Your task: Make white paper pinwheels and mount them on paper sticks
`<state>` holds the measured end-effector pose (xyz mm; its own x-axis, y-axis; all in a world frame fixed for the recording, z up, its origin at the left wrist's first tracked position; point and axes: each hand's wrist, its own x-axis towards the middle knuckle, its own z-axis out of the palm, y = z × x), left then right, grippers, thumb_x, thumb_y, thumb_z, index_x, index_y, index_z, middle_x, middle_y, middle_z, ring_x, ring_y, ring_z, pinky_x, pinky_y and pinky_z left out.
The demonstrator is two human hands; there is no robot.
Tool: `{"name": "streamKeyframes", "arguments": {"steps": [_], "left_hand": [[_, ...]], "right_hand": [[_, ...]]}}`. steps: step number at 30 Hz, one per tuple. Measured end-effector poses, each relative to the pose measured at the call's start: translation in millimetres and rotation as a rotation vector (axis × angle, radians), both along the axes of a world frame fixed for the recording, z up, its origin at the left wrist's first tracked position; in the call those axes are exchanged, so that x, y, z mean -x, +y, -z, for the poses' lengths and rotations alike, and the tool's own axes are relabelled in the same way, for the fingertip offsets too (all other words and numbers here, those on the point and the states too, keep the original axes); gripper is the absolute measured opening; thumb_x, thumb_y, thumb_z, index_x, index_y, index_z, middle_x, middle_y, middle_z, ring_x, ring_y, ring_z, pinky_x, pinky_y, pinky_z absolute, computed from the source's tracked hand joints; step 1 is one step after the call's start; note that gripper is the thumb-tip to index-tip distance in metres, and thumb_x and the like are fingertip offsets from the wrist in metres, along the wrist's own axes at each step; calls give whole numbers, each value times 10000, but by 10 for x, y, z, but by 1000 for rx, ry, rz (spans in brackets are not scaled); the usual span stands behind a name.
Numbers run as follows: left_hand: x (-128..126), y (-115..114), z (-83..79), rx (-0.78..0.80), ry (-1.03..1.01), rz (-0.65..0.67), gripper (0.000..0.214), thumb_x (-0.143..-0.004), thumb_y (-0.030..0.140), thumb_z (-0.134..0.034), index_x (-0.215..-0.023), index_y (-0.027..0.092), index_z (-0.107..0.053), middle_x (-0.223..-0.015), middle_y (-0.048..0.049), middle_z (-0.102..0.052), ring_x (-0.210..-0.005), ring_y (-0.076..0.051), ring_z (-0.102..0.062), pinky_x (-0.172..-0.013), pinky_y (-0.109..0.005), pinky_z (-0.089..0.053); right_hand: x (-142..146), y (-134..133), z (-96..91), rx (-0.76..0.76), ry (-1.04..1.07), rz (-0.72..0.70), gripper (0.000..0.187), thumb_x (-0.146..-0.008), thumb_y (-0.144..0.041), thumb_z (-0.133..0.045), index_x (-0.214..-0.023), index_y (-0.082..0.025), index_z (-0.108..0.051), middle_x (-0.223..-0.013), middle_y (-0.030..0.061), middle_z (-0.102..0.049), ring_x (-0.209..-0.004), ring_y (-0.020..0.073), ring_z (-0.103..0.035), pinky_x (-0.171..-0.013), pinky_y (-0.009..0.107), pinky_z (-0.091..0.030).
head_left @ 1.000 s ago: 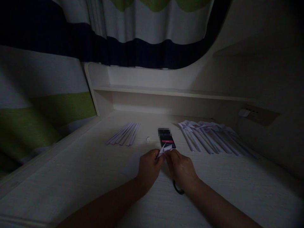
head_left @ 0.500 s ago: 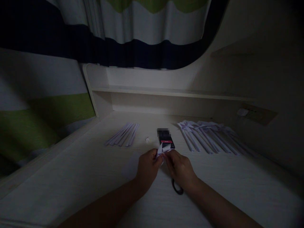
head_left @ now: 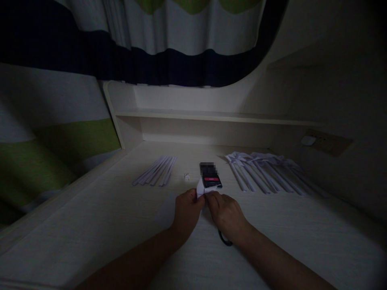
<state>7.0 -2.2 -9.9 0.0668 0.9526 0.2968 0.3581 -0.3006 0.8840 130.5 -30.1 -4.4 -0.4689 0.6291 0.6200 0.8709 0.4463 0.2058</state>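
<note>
From my remote seat I see, through the head camera, a dimly lit pale desk [head_left: 121, 229]. Two bare hands meet near its middle. The left hand [head_left: 187, 211] pinches a piece of folded white paper [head_left: 200, 188] between thumb and fingers. The right hand [head_left: 226, 213] is curled, its fingertips pressed together at the paper's right side; I cannot tell exactly how they grip. The paper is raised in front of the near end of a dark phone [head_left: 211, 175], which shows a red bar on its screen.

To the phone's left lies a small crumpled white scrap [head_left: 186, 177], and farther left a fan of thin white paper sticks [head_left: 155, 171]. To the right I see a row of white tubes [head_left: 262, 175] with folded paper at their far ends. A dark loop [head_left: 224, 239] shows beside the right wrist.
</note>
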Motion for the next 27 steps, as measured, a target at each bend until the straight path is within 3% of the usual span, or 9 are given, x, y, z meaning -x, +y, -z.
{"name": "streamKeyframes", "arguments": {"steps": [7,11,14,18,22,27], "left_hand": [[-10,-99,-38,-107,154,20,208,-737,277,-453,-721,164,-626,-615,-1,-613,-564,-114,-541,-528,-190,-373],[6,-118,-52,-170,230,39,201,-742,245,-455,-779,173,-639,-694,-11,-649,-619,-119,-573,-589,-195,-397],[15,-122,-48,-203,270,54,193,-735,213,-460,-786,168,-640,-711,-20,-656,-639,-123,-579,-609,-198,-401],[7,-115,-27,-179,231,75,180,-733,217,-463,-744,168,-635,-670,-7,-641,-609,-111,-564,-581,-186,-389],[-19,-61,1,-108,127,27,157,-705,248,-490,-632,154,-592,-540,27,-558,-512,-93,-502,-500,-178,-348],[-40,13,-4,-13,-15,-24,214,-656,260,-515,-479,150,-465,-437,66,-401,-427,-64,-377,-424,-173,-269]], "right_hand": [[44,11,-20,440,834,4,181,-801,-235,-426,-691,-150,-540,-637,42,-599,-584,147,-563,-551,237,-414],[75,41,-16,659,1239,-19,225,-734,-341,-487,-593,-166,-480,-471,-32,-476,-387,91,-418,-384,200,-327],[93,33,-11,739,1362,-28,251,-691,-375,-522,-560,-177,-441,-410,-70,-395,-326,67,-328,-329,186,-256],[88,-7,8,644,1230,-7,221,-739,-332,-475,-587,-172,-472,-451,-37,-461,-364,91,-406,-352,195,-301],[51,-2,49,417,874,-31,196,-805,-218,-402,-736,-146,-570,-661,56,-607,-600,158,-571,-562,253,-442],[12,10,85,258,559,-130,277,-784,-65,-359,-970,-131,-553,-857,105,-598,-763,176,-584,-685,296,-487]]}}
